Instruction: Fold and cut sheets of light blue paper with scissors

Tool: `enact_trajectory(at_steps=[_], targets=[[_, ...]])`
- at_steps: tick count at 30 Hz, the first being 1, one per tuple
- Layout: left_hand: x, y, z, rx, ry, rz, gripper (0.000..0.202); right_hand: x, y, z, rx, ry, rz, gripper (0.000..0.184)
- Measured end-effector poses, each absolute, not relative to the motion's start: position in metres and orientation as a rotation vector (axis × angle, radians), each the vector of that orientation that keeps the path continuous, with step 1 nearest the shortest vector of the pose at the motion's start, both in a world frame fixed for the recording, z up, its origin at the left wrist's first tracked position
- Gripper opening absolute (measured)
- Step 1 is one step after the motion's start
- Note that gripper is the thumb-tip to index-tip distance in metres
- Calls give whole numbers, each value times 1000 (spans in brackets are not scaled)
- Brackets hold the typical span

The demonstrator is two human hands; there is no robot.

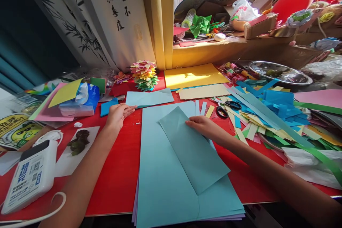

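Observation:
My right hand (200,125) pinches the upper right edge of a light blue rectangle of paper (193,153). This piece lies aslant over a stack of large light blue sheets (157,171), with lilac sheets showing at the bottom edges. My left hand (119,114) is open, its fingers stretched toward the left corner of another light blue paper strip (149,96); I cannot tell whether they touch it. Beside that hand sits a small bright blue folded paper (108,107). A pair of scissors with black handles (227,108) lies right of the stack.
Cut paper strips (267,121) pile up on the right of the red table (114,174), near a metal bowl (280,73). A layered paper tower (144,74) and yellow paper (195,75) stand at the back. A white power bank (32,174) and tissue pack (82,101) lie left.

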State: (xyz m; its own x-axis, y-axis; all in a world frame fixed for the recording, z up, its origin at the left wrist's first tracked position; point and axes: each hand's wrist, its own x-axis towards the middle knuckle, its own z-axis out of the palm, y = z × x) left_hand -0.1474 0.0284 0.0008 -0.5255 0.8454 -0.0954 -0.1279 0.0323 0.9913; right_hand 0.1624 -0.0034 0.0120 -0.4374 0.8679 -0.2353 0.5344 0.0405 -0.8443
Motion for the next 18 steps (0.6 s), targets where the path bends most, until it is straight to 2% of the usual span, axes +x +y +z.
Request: enact_trajectory(at_steps=[8, 14, 18], targets=[[-146, 28, 4, 819, 1652, 1504, 15, 162, -5, 13, -1429, -1974, 1364, 37], [-151, 25, 10, 981, 1912, 1409, 19, 162, -5, 10, -1389, -1856, 1427, 37], [-131, 15, 25, 1428, 2175, 1327, 16, 159, -9, 9, -1268, -1701, 1541, 36]])
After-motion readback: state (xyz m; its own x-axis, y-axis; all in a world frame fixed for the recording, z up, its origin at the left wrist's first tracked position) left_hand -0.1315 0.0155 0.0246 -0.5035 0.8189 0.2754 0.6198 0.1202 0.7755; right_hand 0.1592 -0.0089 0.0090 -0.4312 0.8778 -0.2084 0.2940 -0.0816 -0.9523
